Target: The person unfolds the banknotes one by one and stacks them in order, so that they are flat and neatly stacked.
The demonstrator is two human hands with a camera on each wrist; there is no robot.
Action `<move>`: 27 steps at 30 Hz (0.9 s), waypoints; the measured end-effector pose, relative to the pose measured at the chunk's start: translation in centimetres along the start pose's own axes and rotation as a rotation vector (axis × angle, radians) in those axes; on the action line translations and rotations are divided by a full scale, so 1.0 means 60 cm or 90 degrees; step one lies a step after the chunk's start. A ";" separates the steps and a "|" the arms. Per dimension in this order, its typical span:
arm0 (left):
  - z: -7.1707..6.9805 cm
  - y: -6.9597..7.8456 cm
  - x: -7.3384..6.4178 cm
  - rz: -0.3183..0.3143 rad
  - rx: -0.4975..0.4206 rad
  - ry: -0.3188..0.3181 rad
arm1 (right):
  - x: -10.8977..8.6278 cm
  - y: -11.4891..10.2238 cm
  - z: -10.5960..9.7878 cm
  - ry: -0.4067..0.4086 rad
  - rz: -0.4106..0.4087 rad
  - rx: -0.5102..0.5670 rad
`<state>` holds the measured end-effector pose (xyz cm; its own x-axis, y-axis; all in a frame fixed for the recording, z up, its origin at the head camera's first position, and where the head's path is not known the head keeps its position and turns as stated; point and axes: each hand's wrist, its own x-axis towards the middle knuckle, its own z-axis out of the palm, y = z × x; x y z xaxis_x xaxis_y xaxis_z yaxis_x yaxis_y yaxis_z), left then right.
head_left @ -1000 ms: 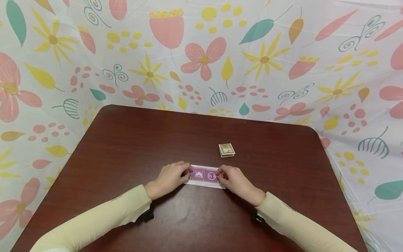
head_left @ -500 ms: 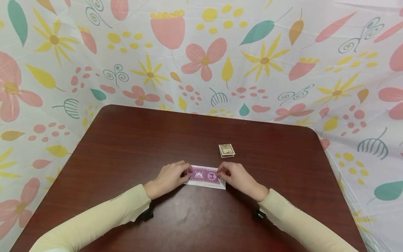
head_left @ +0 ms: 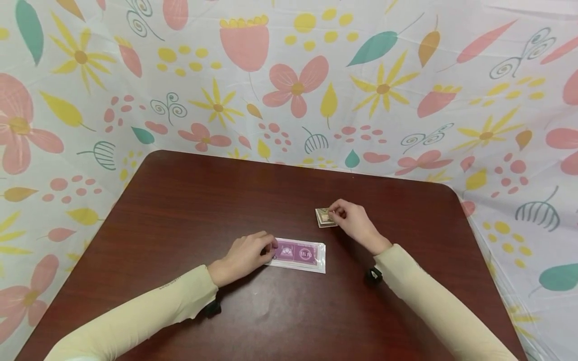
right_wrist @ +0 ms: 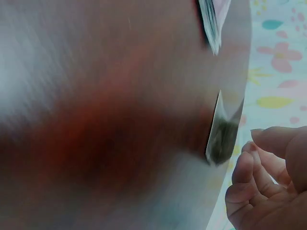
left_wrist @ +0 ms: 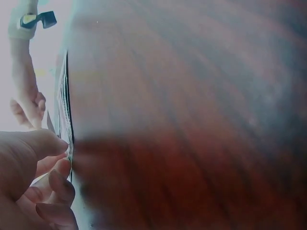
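Note:
A purple banknote (head_left: 295,252) lies flat on top of a thin pile with pale, shiny edges, near the table's middle. My left hand (head_left: 247,254) pinches its left end between thumb and fingers; the left wrist view shows several layered sheet edges (left_wrist: 65,103) at the fingertips. Farther back is a small folded brownish note (head_left: 323,217), its layers slightly spread. My right hand (head_left: 358,224) reaches over the right side of this folded note in the head view. From the right wrist, the thumb and fingers (right_wrist: 242,167) are loosely bent, with a gap between them and the folded note.
Both things lie on a dark reddish-brown table (head_left: 217,195) with rounded back corners. A white curtain (head_left: 289,75) with flower and leaf prints hangs around its back and sides. Black straps (head_left: 374,276) show at the wrists below the cream sleeves.
My right hand has let go of the purple banknote's right end and moved back to the folded note. The left hand stays at the left end.

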<state>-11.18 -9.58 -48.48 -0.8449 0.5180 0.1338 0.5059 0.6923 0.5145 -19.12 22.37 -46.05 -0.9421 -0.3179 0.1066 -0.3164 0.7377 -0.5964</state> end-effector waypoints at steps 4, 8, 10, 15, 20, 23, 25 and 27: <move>0.002 -0.001 0.000 0.001 0.006 0.007 | 0.019 0.013 0.000 -0.032 0.001 -0.021; 0.003 -0.002 0.001 0.002 0.012 0.007 | 0.033 0.021 0.000 -0.060 -0.013 -0.057; 0.003 -0.002 0.002 0.001 0.008 0.002 | 0.036 0.021 0.000 -0.072 -0.014 -0.065; 0.001 -0.002 0.002 0.000 0.008 -0.002 | 0.038 0.022 0.000 -0.094 -0.012 -0.077; -0.002 0.000 0.003 0.003 0.007 -0.002 | 0.034 0.024 -0.001 -0.095 -0.008 -0.084; -0.002 0.000 0.003 0.002 0.003 -0.004 | 0.033 0.023 -0.003 -0.094 0.006 -0.081; -0.002 0.001 0.003 0.000 0.003 -0.004 | 0.032 0.023 -0.003 -0.094 0.020 -0.080; -0.001 0.000 0.002 -0.001 0.004 -0.004 | 0.031 0.024 -0.004 -0.092 0.037 -0.080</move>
<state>-11.30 -9.52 -48.41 -0.8443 0.5205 0.1277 0.5060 0.6957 0.5099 -21.37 22.97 -46.54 -0.9362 -0.3485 -0.0457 -0.2824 0.8232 -0.4926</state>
